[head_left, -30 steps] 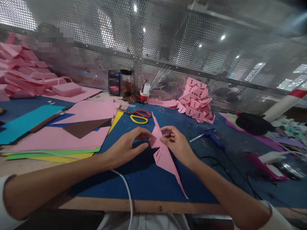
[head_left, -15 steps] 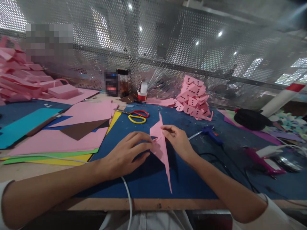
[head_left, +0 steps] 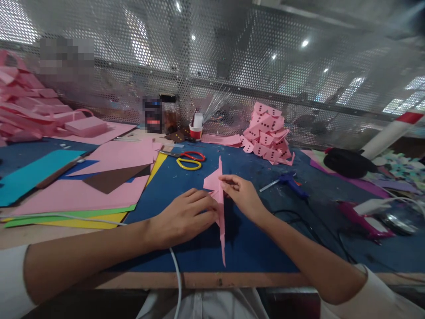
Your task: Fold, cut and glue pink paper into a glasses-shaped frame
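Observation:
A long, pointed, folded pink paper shape [head_left: 221, 221] stands on edge over the blue mat [head_left: 199, 248], running from near the scissors toward me. My left hand [head_left: 186, 217] lies against its left side with curled fingers pressing the fold. My right hand [head_left: 241, 195] pinches the paper's upper part from the right between thumb and fingers. Both hands grip the same piece.
Red and yellow scissors [head_left: 189, 160] lie just beyond the paper. Sheets of pink, brown, green, yellow and teal paper [head_left: 99, 181] are stacked at left. A heap of pink dotted cut-outs [head_left: 267, 137] sits at back. A blue glue gun [head_left: 288, 182], cables and a pink tool [head_left: 361, 217] lie right.
The pink shape has been turned from lying slanted and flat to standing nearly upright on its edge. My left hand has closed in against it, and both hands have shifted slightly nearer.

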A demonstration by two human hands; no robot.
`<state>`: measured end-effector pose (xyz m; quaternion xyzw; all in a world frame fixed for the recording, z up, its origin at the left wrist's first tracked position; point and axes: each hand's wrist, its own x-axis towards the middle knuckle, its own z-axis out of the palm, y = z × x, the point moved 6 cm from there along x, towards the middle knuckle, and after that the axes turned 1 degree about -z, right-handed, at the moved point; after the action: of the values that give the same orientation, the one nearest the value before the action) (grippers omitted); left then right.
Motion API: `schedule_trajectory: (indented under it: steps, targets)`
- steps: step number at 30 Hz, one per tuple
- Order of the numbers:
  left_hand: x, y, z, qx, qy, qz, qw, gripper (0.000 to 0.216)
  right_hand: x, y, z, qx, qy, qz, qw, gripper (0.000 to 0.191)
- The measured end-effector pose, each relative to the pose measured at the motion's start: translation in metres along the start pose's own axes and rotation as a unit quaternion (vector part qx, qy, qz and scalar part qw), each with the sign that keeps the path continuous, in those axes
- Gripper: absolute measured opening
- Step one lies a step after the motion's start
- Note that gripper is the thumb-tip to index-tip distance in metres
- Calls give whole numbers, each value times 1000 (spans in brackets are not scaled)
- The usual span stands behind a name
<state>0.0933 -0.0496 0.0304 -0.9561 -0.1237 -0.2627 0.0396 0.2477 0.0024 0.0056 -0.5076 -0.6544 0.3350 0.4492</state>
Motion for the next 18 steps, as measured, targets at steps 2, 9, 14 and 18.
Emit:
schedule_trajectory:
  steps: [2,9,14,18]
  targets:
    - [-1,-3,4,-16,-8,-10,1000,9,-2,0,1,-39,-8,-12,999,27]
    - [-4,-10,12,-58,-45,-50,996,14,-16,-20,-4,-253,-21,-112,961,24]
    - [-2,-8,14,-73,-59,-48,994,13,-38,-30,-13,-374,-36,-149,915,29]
    - [1,-5,11,-50,-51,-39,997,14,-50,-27,-10,-411,-60,-152,897,31]
